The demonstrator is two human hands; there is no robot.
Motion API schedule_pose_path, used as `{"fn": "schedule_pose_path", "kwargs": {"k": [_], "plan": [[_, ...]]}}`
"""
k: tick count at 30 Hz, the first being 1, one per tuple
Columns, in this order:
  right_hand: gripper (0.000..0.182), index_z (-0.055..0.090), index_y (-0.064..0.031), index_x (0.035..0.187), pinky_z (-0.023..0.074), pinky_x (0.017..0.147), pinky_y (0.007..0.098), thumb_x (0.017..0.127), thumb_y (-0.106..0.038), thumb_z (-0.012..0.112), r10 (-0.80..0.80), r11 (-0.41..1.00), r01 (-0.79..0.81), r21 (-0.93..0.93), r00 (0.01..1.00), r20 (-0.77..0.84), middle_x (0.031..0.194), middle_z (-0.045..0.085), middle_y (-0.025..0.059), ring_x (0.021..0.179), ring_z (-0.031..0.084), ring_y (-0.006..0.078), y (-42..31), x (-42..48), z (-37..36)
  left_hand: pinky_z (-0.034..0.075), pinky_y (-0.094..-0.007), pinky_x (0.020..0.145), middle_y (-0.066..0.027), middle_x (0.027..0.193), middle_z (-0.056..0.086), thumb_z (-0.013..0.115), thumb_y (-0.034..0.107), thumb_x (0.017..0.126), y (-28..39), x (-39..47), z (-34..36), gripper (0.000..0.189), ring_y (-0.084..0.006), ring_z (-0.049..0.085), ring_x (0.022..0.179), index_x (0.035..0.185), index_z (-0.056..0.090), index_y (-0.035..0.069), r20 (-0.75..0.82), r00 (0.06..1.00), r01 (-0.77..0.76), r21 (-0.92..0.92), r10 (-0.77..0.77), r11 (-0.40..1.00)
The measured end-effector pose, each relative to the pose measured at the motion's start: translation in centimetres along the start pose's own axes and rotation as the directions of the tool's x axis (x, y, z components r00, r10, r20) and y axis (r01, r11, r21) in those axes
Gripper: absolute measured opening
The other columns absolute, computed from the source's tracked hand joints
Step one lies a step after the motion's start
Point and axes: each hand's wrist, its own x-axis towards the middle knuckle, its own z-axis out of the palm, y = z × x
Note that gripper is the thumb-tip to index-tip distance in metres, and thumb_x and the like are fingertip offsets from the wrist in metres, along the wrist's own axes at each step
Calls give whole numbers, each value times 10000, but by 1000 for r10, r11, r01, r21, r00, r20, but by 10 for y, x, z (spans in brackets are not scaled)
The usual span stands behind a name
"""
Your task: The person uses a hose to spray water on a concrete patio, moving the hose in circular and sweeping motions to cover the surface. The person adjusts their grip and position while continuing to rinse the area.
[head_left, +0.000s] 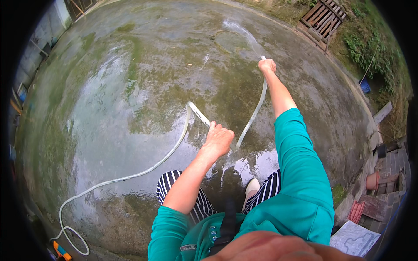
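Observation:
A pale, flexible hose (145, 170) runs from the lower left across the wet concrete. My left hand (219, 137) is closed around its middle, in front of my knees. Left of that hand the hose makes a sharp bend; from its right side it hangs down and rises to my right hand (267, 66). My right hand, stretched forward at the upper right, grips the hose just behind its end. Water (249, 37) sprays from that end onto the concrete floor (156, 75), towards the upper left.
The hose loops near an orange and blue object (62, 250) at the lower left. A wooden pallet (323, 19) leans on the bank at the upper right. Along the right edge are a terracotta-coloured pot (372, 181), a red plastic basket (356, 211) and a pale printed sheet (354, 239).

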Motion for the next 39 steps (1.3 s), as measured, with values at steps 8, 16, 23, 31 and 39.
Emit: {"fn": "schedule_pose_path", "kwargs": {"k": [8, 16, 23, 31, 39], "plan": [[224, 673, -71, 894, 500, 741, 355, 756, -234, 607, 27, 998, -23, 66, 997, -69, 971, 647, 137, 910, 629, 282, -13, 2, -5, 336, -404, 815, -131, 664, 604, 603, 55, 621, -2, -2, -4, 20, -282, 552, 789, 631, 598, 39, -50, 999, 1, -20, -2, 1000], [281, 679, -47, 847, 505, 709, 354, 759, -300, 595, 94, 993, -78, 92, 977, -193, 862, 662, 142, 835, 648, 271, -1, 28, -7, 337, -397, 804, -128, 648, 602, 597, 41, 606, -3, 0, -3, 14, -278, 555, 768, 620, 598, 42, -72, 997, -1, 10, 1, 1000], [283, 677, -35, 839, 506, 693, 346, 753, -294, 602, 77, 996, -64, 65, 975, -211, 848, 664, 141, 803, 654, 264, -1, 28, -18, 333, -398, 809, -123, 662, 605, 602, 56, 629, -3, -1, -2, 23, -272, 554, 777, 648, 607, 44, -63, 998, -3, -3, 3, 1000], [284, 680, -37, 844, 504, 704, 341, 755, -292, 591, 77, 995, -61, 73, 970, -230, 858, 663, 148, 820, 652, 261, 2, 37, -19, 332, -397, 805, -123, 662, 605, 598, 72, 641, -3, -1, 1, 30, -274, 553, 775, 651, 607, 45, -86, 996, -7, 5, 7, 1000], [335, 671, -33, 916, 490, 754, 346, 745, -313, 600, 23, 995, -26, -99, 999, -37, 935, 658, 142, 905, 635, 265, 22, 22, 0, 337, -405, 792, -118, 674, 606, 575, 24, 609, 2, -3, 4, 72, -273, 552, 769, 667, 606, 51, -23, 1000, -17, -26, 16, 1000]]}}
